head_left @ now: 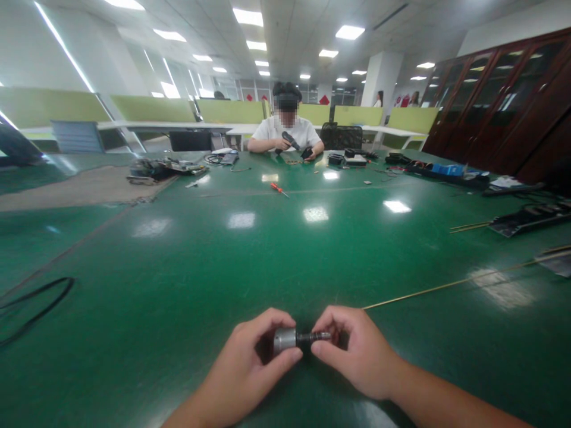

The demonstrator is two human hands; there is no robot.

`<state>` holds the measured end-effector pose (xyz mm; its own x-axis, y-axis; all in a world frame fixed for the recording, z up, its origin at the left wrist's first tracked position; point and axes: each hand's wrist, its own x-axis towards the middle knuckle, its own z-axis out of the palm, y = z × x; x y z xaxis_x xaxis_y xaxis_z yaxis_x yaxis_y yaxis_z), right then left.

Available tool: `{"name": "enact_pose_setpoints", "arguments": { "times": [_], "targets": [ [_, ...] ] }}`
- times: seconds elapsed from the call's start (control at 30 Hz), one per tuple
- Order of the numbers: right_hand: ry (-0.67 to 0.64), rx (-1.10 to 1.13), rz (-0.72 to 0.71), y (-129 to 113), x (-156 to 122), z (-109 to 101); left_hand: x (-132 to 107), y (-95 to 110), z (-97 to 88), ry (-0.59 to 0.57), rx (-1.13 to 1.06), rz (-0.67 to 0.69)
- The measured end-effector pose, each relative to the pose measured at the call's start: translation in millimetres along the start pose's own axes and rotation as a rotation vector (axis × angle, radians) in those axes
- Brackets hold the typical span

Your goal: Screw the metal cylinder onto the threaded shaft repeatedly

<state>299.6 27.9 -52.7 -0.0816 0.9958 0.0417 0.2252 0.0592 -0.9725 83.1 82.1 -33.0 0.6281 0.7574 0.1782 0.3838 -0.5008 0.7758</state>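
Observation:
My left hand (250, 362) is closed round a small silver metal cylinder (284, 339), held just above the green table (285, 249) near its front edge. A dark threaded shaft (314, 337) sticks out of the cylinder to the right. My right hand (357, 351) pinches the end of that shaft between thumb and fingers. Both hands meet at the middle bottom of the view.
A person in a white shirt (285, 134) sits across the table holding a dark tool. A red-handled screwdriver (279, 189) lies mid-table. A black cable (35, 303) loops at left. Thin brass rods (446, 285) and dark parts (526, 217) lie at right.

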Motion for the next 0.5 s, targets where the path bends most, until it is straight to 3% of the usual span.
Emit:
{"name": "enact_pose_setpoints", "arguments": {
  "times": [0.5],
  "targets": [
    [0.008,-0.012,-0.001,-4.0,-0.2,-1.0,-1.1,-2.6,-0.9,0.007,0.001,-0.001]
  ]
}}
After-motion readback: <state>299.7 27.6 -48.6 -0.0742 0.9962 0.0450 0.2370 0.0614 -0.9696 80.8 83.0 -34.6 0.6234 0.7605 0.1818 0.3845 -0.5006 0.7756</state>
